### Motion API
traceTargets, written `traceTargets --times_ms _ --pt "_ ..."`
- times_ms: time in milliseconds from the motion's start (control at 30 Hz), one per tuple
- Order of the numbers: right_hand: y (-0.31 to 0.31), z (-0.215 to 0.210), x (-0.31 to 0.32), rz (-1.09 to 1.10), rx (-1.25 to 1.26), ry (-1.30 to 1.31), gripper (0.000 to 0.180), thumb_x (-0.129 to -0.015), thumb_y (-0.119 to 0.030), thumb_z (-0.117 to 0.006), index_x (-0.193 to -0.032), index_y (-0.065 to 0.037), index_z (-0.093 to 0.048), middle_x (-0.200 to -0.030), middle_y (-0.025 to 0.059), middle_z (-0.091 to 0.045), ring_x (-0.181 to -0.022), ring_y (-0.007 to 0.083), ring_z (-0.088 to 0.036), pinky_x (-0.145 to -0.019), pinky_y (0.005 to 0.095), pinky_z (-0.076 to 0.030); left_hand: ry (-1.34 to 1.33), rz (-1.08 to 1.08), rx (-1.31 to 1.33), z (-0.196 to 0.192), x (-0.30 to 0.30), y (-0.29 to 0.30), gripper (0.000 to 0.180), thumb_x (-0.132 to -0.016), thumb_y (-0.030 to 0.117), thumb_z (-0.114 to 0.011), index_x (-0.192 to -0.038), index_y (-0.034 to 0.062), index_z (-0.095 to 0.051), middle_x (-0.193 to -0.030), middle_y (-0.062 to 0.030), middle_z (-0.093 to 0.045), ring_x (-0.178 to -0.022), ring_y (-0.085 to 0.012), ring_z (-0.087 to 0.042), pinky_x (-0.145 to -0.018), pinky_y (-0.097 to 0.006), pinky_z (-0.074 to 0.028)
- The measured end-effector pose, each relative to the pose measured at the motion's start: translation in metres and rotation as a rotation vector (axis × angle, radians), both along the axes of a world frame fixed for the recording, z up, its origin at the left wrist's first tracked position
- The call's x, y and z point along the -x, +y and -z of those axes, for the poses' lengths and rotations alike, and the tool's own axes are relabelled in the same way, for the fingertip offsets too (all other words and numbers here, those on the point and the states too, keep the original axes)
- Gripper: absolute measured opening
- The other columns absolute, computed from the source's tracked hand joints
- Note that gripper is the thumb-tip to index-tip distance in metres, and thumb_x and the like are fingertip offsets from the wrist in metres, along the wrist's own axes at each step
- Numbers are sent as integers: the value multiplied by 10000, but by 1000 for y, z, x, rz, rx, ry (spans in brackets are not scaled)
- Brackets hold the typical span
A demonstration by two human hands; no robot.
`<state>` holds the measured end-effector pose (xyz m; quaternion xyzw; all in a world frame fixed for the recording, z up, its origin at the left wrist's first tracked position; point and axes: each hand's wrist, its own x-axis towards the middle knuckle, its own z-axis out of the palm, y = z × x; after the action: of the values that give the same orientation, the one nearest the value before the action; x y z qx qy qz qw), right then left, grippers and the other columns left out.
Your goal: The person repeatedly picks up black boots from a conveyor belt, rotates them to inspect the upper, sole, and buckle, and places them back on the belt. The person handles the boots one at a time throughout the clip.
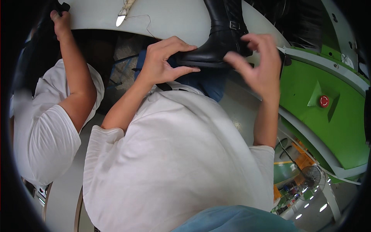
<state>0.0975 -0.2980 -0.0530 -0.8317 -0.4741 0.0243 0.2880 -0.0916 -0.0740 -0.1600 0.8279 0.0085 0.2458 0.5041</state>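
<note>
A black leather boot (216, 45) with a buckled ankle strap stands at the near edge of the pale table (174, 19), its toe pointing left. My left hand (156, 58) pinches the toe, fingers on the upper and thumb under the sole's edge. Beside the heel is my right hand (266, 65), slightly blurred, with thumb and fingers spread apart and nothing between them. Whether its fingertips touch the boot is hard to make out.
On the table lies a pale-handled tool with a whitish blade (121, 20), near a thin thread (148, 24). A co-worker's hand (60, 24) holds something dark at left. Dark, shiny leather items (305, 27) sit at upper right, above a green machine (297, 81) with a red button (324, 101).
</note>
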Motion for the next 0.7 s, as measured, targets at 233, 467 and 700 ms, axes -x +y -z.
traceTargets --times_ms 233,467,700 --pt "9 48 41 -256 -258 -236 426 -703 -138 -980 -1088 -120 -800 -1043 27 -697 -884 253 -644 -724 392 -478 -88 46 12 -3 1 0 613 -746 116 -1021 -1312 -10 -821 -1357 -186 -820 -1230 -329 -813 -1040 -393 -651" --pt "18 47 28 -293 -252 20 284 -672 -54 -976 -890 -125 -808 -928 3 -707 -867 251 -649 -718 373 -475 -153 68 73 9 -4 -5 611 -765 92 -1010 -1335 -13 -816 -1348 -203 -818 -1205 -327 -824 -1016 -378 -665" --pt "32 18 19 -207 -82 317 336 -658 -76 -1029 -883 -104 -782 -886 12 -711 -808 193 -631 -693 324 -502 -127 43 173 4 -5 -7 505 -799 74 -993 -1270 -16 -837 -1300 -218 -831 -1172 -334 -836 -1003 -373 -662"
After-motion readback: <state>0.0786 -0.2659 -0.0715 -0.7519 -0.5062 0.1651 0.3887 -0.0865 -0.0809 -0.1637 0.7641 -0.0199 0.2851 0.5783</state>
